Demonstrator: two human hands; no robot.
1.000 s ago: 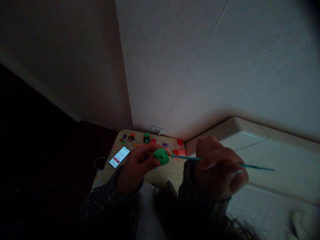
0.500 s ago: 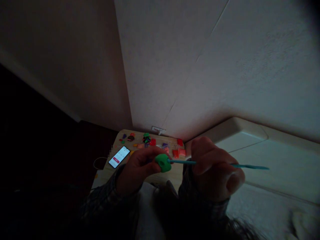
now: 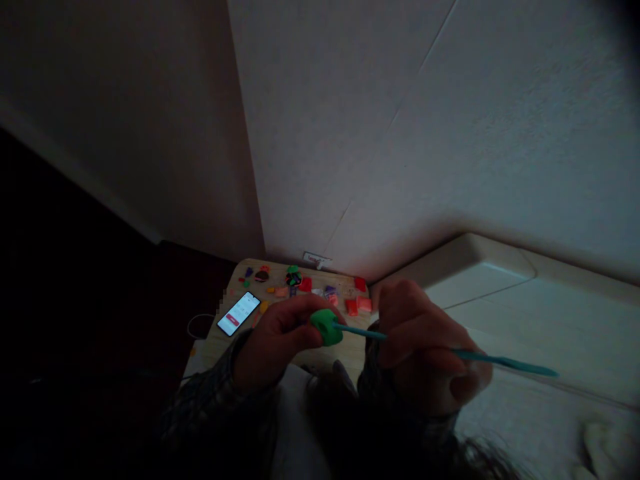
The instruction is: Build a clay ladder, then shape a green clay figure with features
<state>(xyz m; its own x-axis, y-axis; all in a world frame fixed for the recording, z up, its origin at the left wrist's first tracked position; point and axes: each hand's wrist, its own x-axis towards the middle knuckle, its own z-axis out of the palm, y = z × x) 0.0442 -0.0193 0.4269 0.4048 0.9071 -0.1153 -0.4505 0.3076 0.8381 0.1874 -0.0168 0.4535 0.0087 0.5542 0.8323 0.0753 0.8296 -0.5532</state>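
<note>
Between the thumb and fingers of my left hand (image 3: 275, 337) is a small green lump of modelling clay (image 3: 327, 328) with dents in its surface. My right hand (image 3: 430, 343) grips a thin teal modelling tool (image 3: 363, 331) near its middle. The tool's narrow tip touches the right side of the clay. Its flatter, wider end sticks out to the right past my hand. Both hands are held above a small wooden table (image 3: 353, 353).
On the table lie a lit phone (image 3: 239, 313), red packets (image 3: 352, 307) on the right and a round piece with green and black bits (image 3: 294, 277). A pale wall (image 3: 375, 133) rises behind. To the right stands a cream headboard (image 3: 500, 267).
The modelling tool has tilted, its wide end dropping lower on the right as my right hand turned. Its tip has shifted slightly left on the clay. My left hand has barely moved.
</note>
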